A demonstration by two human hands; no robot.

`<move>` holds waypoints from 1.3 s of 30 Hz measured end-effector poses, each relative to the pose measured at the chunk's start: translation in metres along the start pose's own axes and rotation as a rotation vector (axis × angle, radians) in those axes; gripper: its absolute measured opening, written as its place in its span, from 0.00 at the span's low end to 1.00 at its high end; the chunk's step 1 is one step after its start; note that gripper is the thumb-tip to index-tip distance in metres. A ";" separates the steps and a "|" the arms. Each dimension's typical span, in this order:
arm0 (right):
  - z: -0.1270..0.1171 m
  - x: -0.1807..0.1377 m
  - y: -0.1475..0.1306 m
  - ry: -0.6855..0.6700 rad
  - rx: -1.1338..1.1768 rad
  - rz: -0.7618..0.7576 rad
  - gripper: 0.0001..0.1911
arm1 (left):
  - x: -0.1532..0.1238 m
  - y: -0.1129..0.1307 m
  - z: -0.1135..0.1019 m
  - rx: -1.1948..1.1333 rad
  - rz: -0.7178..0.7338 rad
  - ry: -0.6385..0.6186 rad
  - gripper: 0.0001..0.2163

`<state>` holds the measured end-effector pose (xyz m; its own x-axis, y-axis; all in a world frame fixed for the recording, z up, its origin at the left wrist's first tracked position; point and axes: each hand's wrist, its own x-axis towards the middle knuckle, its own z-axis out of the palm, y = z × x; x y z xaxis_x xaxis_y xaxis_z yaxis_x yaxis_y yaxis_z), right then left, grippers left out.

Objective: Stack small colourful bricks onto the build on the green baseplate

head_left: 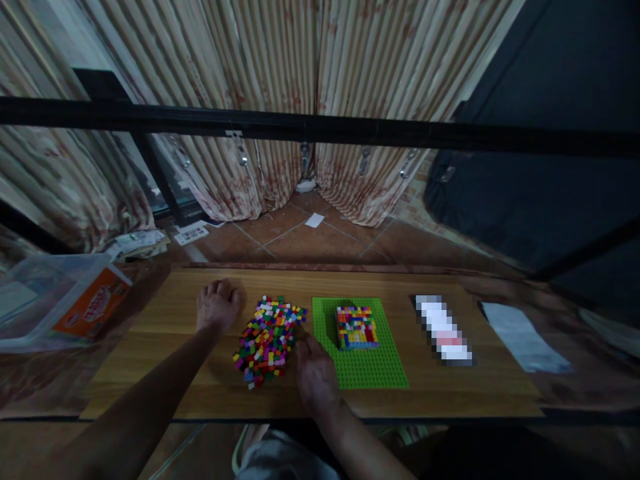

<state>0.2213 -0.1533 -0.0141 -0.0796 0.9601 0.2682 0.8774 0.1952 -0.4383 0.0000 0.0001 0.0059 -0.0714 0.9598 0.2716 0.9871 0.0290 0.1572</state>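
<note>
Resting left hand (219, 305): laid near the far edge of the table (225, 403), curled; any grip cannot be told.
Loose bricks (270, 340): heaped left of the table's middle; likely light, stiff, slick, best pinched singly by the sides.
Right hand (316, 373): held beside the bricks; grip likewise cannot be told.
Brick block (357, 327): set on the green baseplate (387, 373) near its far edge; probably rigid but splittable, best grasped low.

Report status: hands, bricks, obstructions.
Left hand left of loose bricks. Right hand at their right edge, grip unclear. Brick block on green board; right hand hides board's near left corner.
</note>
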 end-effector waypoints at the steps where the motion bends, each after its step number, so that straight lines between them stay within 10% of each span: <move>1: -0.001 0.000 -0.001 0.013 0.020 0.003 0.21 | 0.000 0.000 -0.001 -0.002 -0.001 -0.002 0.21; 12: -0.035 -0.010 0.002 0.192 0.312 0.034 0.14 | 0.003 -0.001 0.000 -0.002 0.002 -0.017 0.21; 22: -0.087 -0.030 0.066 0.424 0.486 0.282 0.09 | 0.004 -0.005 0.008 0.026 0.005 -0.007 0.22; 39: -0.083 -0.005 0.097 0.402 0.374 0.352 0.10 | 0.003 -0.003 0.006 0.023 0.012 -0.010 0.23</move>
<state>0.3462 -0.1559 0.0131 0.4290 0.8439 0.3221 0.5891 0.0090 -0.8080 -0.0028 0.0049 0.0010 -0.0579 0.9628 0.2640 0.9910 0.0235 0.1317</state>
